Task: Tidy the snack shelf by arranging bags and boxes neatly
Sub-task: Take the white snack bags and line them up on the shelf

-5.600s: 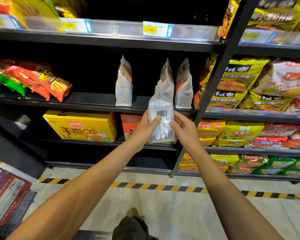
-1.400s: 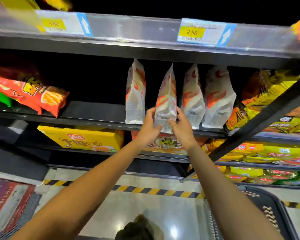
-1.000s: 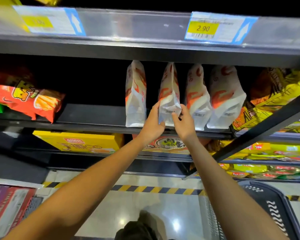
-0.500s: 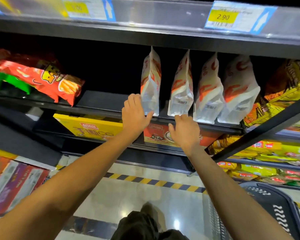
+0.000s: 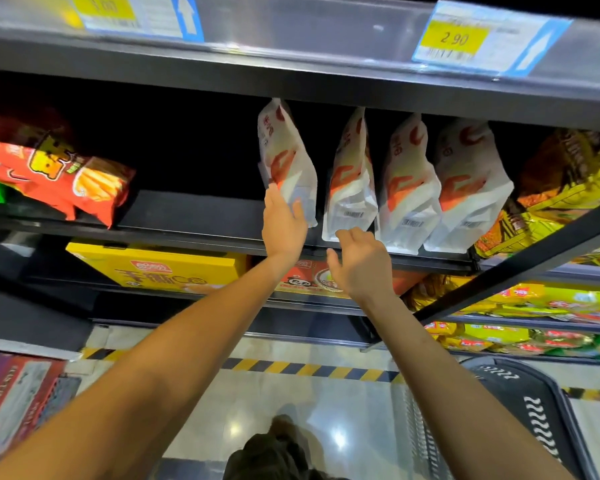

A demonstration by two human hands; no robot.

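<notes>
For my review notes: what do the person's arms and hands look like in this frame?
The left forearm and right forearm are bare to the frame edge, no sleeves in view. The left hand and right hand are ungloved; no watch, ring, bracelet or marking shows.

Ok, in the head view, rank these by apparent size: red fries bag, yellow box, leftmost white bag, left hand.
1. Red fries bag, cut off at the frame's left edge.
2-3. Yellow box and leftmost white bag: about alike, so unranked; both partly hidden.
4. Left hand, smallest though nearest the camera.
</notes>
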